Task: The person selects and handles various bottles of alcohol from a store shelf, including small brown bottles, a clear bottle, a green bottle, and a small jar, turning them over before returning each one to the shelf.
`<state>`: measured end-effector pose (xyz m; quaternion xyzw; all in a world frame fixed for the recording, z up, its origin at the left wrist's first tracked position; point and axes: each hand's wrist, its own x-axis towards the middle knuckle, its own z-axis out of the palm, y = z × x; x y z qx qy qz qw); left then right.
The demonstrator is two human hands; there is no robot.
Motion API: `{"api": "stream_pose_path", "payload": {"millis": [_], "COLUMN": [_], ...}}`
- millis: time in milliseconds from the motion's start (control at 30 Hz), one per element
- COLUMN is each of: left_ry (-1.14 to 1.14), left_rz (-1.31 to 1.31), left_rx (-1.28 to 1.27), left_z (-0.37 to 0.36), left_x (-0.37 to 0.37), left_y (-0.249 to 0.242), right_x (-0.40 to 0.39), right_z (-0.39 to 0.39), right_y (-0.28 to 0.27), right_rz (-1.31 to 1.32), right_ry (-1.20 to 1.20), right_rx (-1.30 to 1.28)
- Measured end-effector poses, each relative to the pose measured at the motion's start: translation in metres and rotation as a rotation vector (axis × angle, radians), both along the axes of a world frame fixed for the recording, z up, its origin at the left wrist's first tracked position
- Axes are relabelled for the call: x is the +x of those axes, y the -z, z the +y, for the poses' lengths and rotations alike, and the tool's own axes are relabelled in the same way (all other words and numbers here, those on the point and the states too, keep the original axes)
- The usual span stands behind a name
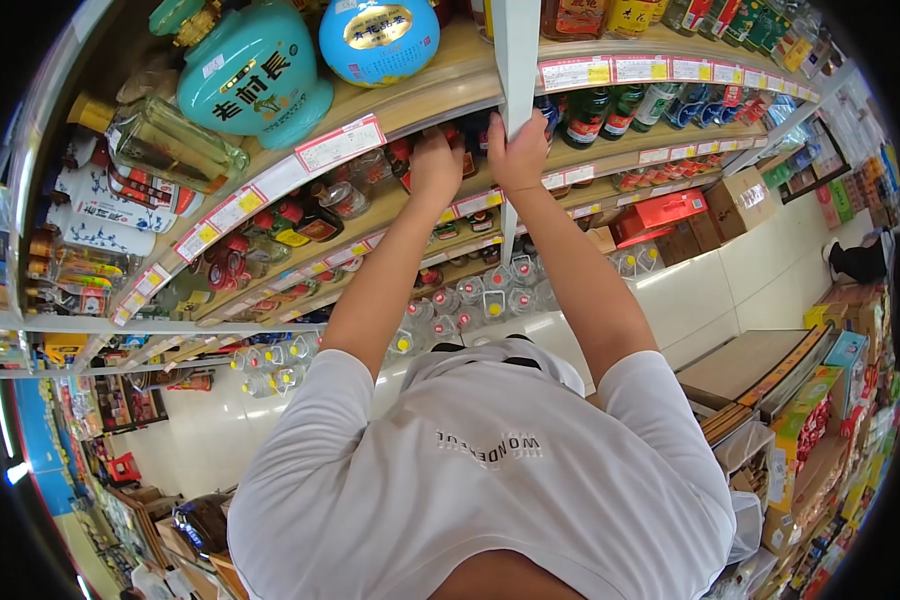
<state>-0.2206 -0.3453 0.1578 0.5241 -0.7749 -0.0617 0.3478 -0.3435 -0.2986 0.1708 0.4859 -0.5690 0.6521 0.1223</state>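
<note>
My left hand [436, 172] reaches in under the edge of an upper shelf, among small dark bottles with red labels. Its fingertips are hidden in the shade there, so any hold on a bottle does not show. Beside it, my right hand [518, 155] is closed round the white shelf post [518, 70], thumb on one side and fingers on the other. Green bottles [585, 118] with red labels stand just right of that hand. Above on the left are a large turquoise bottle [255, 80] and a round blue bottle [378, 40].
Clear jugs [494, 303] with red and yellow caps stand on the floor under the shelves. To the right are a red box [660, 215] and an open carton [742, 205]. Stacked cardboard [740, 365] lies behind on the right, and a person's dark-clad leg [858, 260] shows farther off.
</note>
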Motion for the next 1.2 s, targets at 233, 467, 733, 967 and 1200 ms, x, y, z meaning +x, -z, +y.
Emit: {"api": "stream_pose_path", "payload": {"millis": [233,467,733,967,1200], "left_ry": [-0.002,-0.013,-0.068,-0.046,-0.001], "left_rz": [0.103,0.186,0.242,0.252,0.493], "left_rx": [0.105,0.129,0.048,-0.091,-0.008], "left_z": [0.013,0.021,0.023,0.027,0.074], "left_x": [0.0,-0.001,-0.003,-0.001,0.051], "left_y": [-0.005,-0.006,0.0,0.009,0.052], "right_x": [0.001,0.001,0.001,0.0,0.001], "right_z": [0.0,-0.002,0.0,-0.005,-0.004], "right_y": [0.0,0.002,0.005,0.009,0.003], "right_rz": [0.01,0.022,-0.072,-0.02,0.019], "right_ry": [0.015,0.014,-0.059,-0.025,0.034], "right_rx": [0.032,0.035,0.126,0.047,0.042]}}
